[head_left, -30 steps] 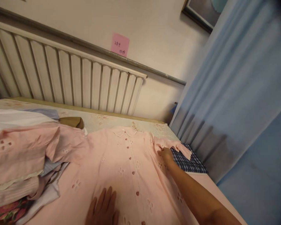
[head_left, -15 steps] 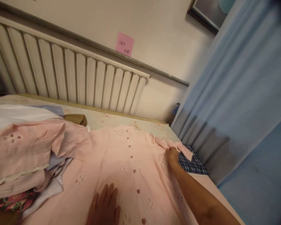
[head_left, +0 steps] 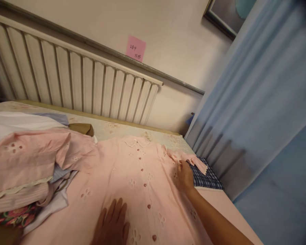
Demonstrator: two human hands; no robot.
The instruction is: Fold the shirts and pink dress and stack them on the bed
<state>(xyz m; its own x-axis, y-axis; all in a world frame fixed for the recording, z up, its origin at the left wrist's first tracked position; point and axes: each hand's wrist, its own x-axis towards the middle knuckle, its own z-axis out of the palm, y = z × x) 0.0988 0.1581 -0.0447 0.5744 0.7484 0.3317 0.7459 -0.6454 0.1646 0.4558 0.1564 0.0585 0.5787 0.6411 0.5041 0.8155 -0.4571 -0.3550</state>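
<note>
A pink button-front shirt [head_left: 124, 170] with a scalloped collar and cut-out flowers lies spread out, front side up. My left hand [head_left: 111, 223] rests flat on its lower front, left of the button row, fingers stretched out. At the shirt's right side, just below the sleeve [head_left: 200, 165], my right hand [head_left: 185, 175] is closed on the fabric edge; its fingertips are partly hidden. The sleeve reaches out to the right, bunched and wrinkled, over a dark blue checked cloth [head_left: 206, 178].
A heap of clothes [head_left: 28, 160] covers the left side, with pink, white, striped and floral pieces. Behind the flowered bed surface [head_left: 109, 126] stands a white radiator [head_left: 89, 85]. A pink note [head_left: 135, 48] is on the wall. A blue curtain [head_left: 257, 95] hangs at the right.
My right hand has shifted slightly left and toward me along the shirt's edge, and more of its back shows. The left hand stays flat in place. The view has tilted a little.
</note>
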